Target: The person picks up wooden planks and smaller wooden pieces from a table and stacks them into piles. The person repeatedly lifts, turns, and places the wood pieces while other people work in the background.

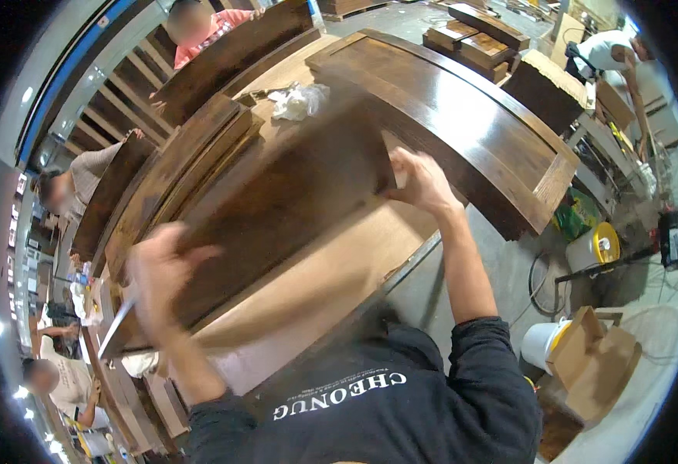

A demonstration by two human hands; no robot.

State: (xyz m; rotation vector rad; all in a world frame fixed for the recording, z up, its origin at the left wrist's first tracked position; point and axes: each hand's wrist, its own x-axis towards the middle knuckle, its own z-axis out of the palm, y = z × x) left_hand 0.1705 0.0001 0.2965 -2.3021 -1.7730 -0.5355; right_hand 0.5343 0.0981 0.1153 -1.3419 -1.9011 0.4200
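A dark brown wooden panel [285, 205], smeared by motion, is tilted above a light wooden worktop [339, 271]. My right hand [424, 182] grips its far right end, with the fingers bent round the edge. At the near left end is my left hand [161, 267], blurred, its thumb over the panel's face and its other fingers partly hidden. The panel's shadow falls on the worktop below. Crumpled white plastic wrap [300, 100] lies just beyond the panel.
A large framed brown panel [447, 108] lies at the right. Stacked dark boards [184, 155] stand at the left, near several co-workers, one holding a curved board [238, 62]. White buckets [546, 340] and an open cardboard box [594, 359] are on the floor at right.
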